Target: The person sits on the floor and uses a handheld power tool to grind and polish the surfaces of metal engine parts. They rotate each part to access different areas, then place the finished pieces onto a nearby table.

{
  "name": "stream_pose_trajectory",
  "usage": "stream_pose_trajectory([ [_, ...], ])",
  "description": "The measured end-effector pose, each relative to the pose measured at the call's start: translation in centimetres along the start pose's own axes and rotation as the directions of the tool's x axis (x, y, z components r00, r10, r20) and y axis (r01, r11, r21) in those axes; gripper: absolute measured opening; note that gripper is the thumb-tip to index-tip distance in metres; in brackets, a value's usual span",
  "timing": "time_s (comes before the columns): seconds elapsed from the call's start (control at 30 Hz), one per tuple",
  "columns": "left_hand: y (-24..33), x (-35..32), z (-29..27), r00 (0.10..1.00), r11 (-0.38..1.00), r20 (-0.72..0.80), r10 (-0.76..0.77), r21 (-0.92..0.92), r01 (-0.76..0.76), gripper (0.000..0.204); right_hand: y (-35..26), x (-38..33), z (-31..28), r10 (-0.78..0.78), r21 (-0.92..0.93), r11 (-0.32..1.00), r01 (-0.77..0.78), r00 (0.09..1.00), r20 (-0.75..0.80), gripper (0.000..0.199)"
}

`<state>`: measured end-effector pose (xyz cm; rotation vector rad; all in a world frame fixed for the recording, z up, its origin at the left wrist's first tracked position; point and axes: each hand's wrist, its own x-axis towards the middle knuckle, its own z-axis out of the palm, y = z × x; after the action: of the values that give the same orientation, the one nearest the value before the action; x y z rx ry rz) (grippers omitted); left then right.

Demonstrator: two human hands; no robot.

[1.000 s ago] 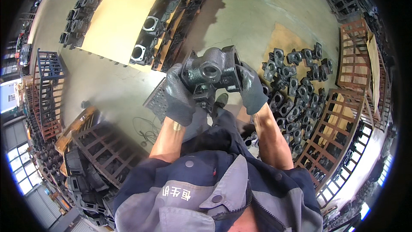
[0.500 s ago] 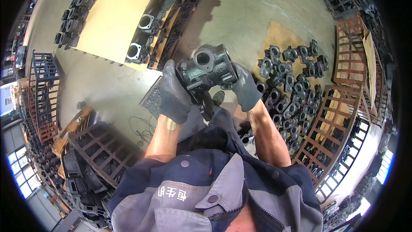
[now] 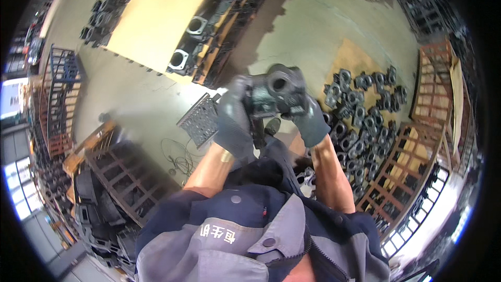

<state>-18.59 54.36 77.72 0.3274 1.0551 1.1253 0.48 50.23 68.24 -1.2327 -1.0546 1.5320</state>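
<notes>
Workshop seen from above, with a smooth grey-green floor [image 3: 308,21] curving toward the rim of the wide lens, as I view it from a distance through the head camera. Nearest me, in front of the grey and navy jacket [image 3: 224,261], a metal part [image 3: 265,99] is held in the air above the feet, between two dark gloves. The grip of my left hand [image 3: 235,116] is closed on its left end; that of my right hand [image 3: 311,122] is closed on its right end, the fingers partly hidden. I judge the part heavy, rigid and hard to damage by squeezing, perhaps slick where it shines; both ends, taken together, should offer the steadiest hold, with the weight shared. It is black and glossy, with a thick round collar about a dark hole facing up toward me; its left side is blurred. Beyond, a perforated plate [image 3: 198,120] lies on the left, and a crowd of dark castings [image 3: 358,115] stands on the right. Farther off are a large tan board [image 3: 156,10] and, at the right, a rust-coloured rack [image 3: 433,81].
</notes>
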Motion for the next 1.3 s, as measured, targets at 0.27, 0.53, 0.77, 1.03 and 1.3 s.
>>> stream_pose_trajectory([
  [0.27,1.9,-2.9,2.0,0.618,-0.042,0.739,0.268,0.650,-0.759,0.026,2.3,1.3,0.7,-0.153,-0.160,0.976,0.146,0.988,-0.033,0.040],
  [0.53,3.7,-3.3,2.8,0.482,-0.141,0.858,0.175,0.507,-0.851,0.033,1.7,1.2,2.4,-0.054,0.028,0.998,0.055,0.997,-0.053,0.038],
  [0.77,6.4,-4.1,-5.6,0.649,0.373,0.174,0.741,0.696,-0.613,0.023,1.0,2.4,2.7,-0.082,0.033,0.996,0.085,0.993,-0.081,0.036],
  [1.03,7.9,-2.2,-14.0,0.956,0.922,-0.054,0.289,0.283,-0.263,0.042,0.8,3.1,6.4,-0.078,0.122,0.989,0.083,0.996,-0.050,0.034],
  [1.3,8.3,-0.1,-15.2,0.689,-0.043,0.372,0.622,0.895,-0.444,0.039,0.2,4.4,9.2,-0.063,0.235,0.969,0.075,0.996,-0.057,0.032],
])
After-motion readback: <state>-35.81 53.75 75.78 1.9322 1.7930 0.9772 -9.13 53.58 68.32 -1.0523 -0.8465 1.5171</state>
